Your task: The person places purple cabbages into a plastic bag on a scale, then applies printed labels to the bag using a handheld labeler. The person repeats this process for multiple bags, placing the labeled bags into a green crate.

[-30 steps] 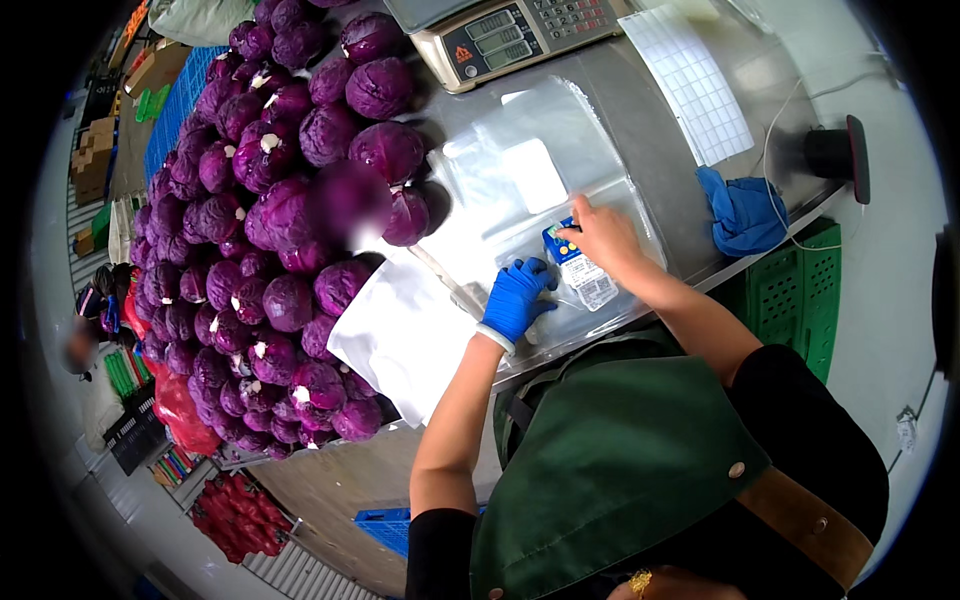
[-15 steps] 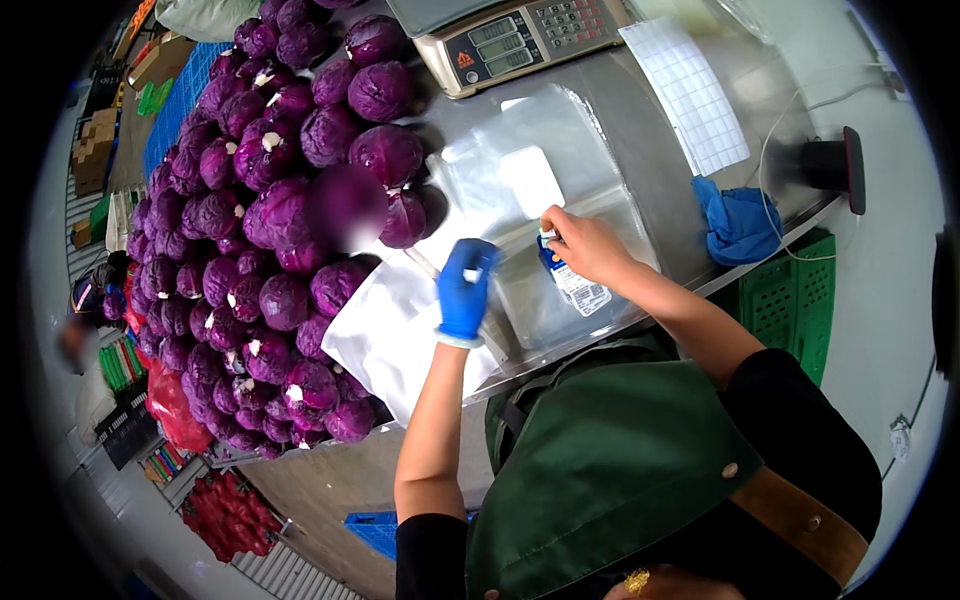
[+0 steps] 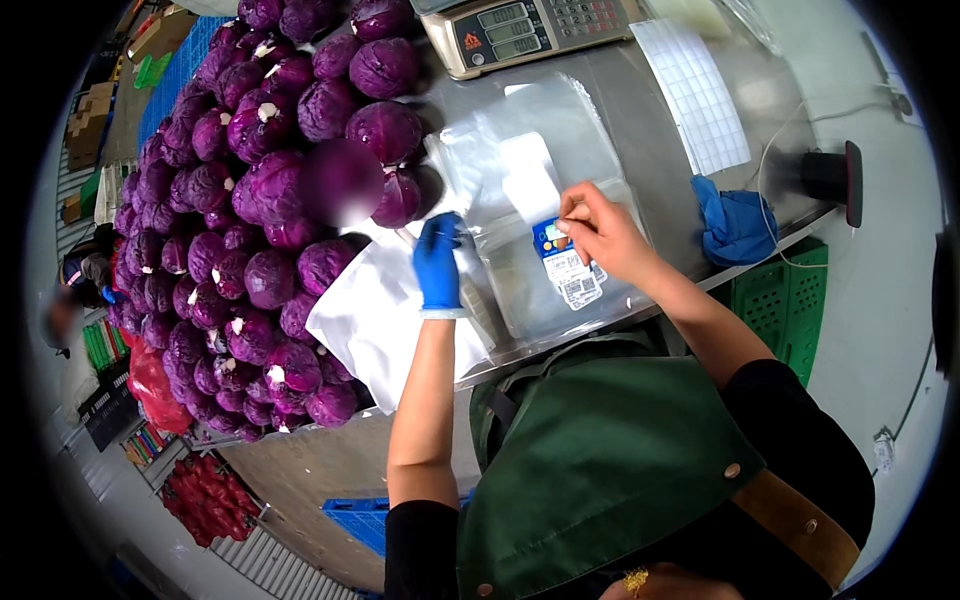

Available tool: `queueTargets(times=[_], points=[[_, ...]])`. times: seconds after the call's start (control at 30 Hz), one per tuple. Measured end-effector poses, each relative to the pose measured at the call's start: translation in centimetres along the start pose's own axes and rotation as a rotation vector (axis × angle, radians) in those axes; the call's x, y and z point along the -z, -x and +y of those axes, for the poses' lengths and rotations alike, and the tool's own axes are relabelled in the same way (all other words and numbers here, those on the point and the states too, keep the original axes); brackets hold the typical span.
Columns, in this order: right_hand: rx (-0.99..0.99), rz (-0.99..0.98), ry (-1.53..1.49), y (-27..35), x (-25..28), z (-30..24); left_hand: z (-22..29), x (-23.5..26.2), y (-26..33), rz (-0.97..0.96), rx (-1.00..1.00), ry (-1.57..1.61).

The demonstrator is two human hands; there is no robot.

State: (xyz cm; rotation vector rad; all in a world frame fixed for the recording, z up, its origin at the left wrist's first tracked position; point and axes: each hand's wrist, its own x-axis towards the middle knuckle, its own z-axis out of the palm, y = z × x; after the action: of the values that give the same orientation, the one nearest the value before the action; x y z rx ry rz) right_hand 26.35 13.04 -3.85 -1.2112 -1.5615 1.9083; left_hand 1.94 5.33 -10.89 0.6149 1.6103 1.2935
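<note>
Two hands are busy at the middle of the frame, over a steel table [image 3: 660,130] that runs from the top centre toward the right. The left hand [image 3: 438,262], in a blue glove, is closed in a pinch on the left edge of a clear plastic bag [image 3: 540,290] lying flat on the steel. The bare right hand [image 3: 598,232], just right of centre, has its fingertips drawn together on the upper corner of a printed label [image 3: 565,265], blue at the top and white below, which lies on the bag's upper face. It looks to me like the labelling step: the bag is held taut while the sticker is pressed on. I would judge that the next move calls for smoothing the label flat without creasing the thin film, keeping the gloved pinch firm so the bag does not slide. More clear bags [image 3: 530,140] are stacked just above, and white sheets [image 3: 380,320] hang over the table edge at lower left. A great heap of red cabbages [image 3: 260,180] fills the upper left, a weighing scale [image 3: 520,30] sits at the top, and a blue cloth [image 3: 735,220] lies at the right.
</note>
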Motion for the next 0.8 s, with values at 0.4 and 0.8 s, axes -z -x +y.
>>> queueTargets(times=[0.4, 0.8], points=[[0.051, 0.13, 1.052, -4.3, -3.0, 7.8, -3.8, -1.9, 4.7, -0.718, -0.543, -1.005], [0.446, 0.531, 0.319, 0.9, 0.5, -1.9, 3.5, 2.8, 0.2, 0.101, -0.198, -0.133]])
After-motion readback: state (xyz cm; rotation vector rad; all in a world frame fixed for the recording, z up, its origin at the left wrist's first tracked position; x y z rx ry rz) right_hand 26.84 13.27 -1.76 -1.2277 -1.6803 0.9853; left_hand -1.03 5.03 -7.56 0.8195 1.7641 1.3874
